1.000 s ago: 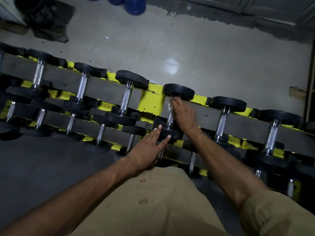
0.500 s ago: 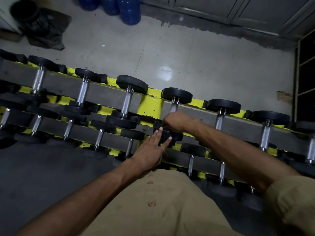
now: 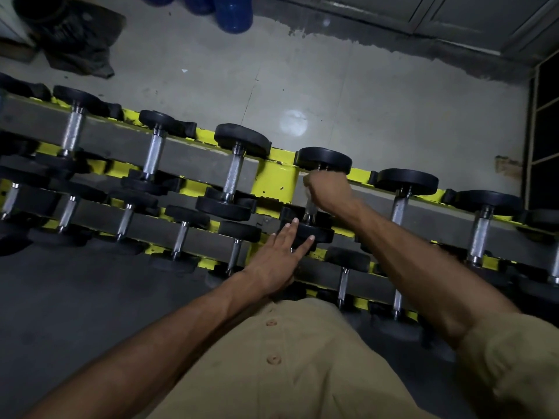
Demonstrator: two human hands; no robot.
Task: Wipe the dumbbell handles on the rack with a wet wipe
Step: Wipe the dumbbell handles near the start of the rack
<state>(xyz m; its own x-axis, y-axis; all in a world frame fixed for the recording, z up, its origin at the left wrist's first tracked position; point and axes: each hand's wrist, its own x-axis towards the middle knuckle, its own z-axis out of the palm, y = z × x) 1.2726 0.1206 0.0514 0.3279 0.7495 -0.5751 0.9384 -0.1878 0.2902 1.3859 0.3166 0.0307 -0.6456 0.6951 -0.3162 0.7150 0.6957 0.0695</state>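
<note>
A yellow rack [image 3: 275, 179] holds rows of black dumbbells with chrome handles. My right hand [image 3: 328, 190] is curled round the handle of the middle top-row dumbbell [image 3: 323, 160], with a white wet wipe [image 3: 308, 193] showing at its lower left edge. Most of that handle is hidden under the fist. My left hand [image 3: 276, 260] lies flat with straight fingers touching the near black weight [image 3: 314, 232] of the same dumbbell.
More dumbbells sit to the left [image 3: 233, 173] and right [image 3: 403, 192] on the top row, with smaller ones on the lower rows. Blue water jugs [image 3: 233, 10] and a dark bag [image 3: 75, 37] stand on the concrete floor beyond the rack. A dark shelf [image 3: 544, 122] is at right.
My right hand has slid up the handle from the near weight toward the far weight. My left hand has stayed on the near weight.
</note>
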